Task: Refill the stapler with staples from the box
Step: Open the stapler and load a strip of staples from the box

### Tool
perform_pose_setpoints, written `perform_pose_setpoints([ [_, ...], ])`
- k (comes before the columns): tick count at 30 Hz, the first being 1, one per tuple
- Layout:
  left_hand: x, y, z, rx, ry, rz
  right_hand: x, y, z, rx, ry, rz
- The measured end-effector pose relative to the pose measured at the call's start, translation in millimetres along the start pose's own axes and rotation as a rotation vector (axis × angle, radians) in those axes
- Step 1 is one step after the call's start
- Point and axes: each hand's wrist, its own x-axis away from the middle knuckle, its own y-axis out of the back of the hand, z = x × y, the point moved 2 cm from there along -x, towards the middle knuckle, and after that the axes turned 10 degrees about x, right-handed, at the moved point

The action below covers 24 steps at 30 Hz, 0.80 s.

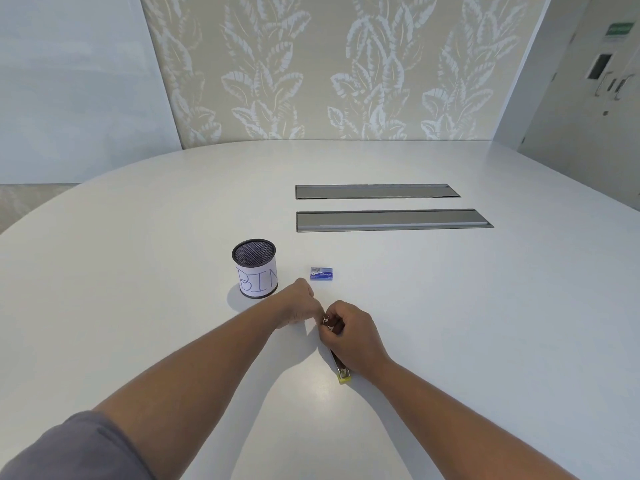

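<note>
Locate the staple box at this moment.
In the head view the staple box lies on the white table, just right of the mesh cup marked BIN and beyond both hands, touched by neither.

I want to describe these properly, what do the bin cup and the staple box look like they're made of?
The bin cup looks like black metal mesh, see-through at the rim, wrapped in white paper with handwriting. The staple box looks like printed blue cardboard, matte, though too small to be sure.

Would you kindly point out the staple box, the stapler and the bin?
staple box (pixel 321 273): head view, blue top face.
stapler (pixel 344 375): head view, yellow rear end.
bin (pixel 258 280): head view, white paper label.
</note>
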Motion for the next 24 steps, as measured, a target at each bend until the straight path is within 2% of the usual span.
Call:
perform_pose_setpoints([
  [6,-7,3,3,0.066,-0.064,-0.080,0,-1,0,0.013,0.009,-0.004],
  [12,-10,6,6,0.195,-0.058,-0.141,2,-2,0,0.027,0.032,0.003],
  [18,-13,7,10,0.252,-0.060,-0.148,5,0,2,0.061,0.105,0.003],
  [24,-11,8,11,0.294,-0.060,-0.143,0,-1,6,0.108,0.075,0.004],
])
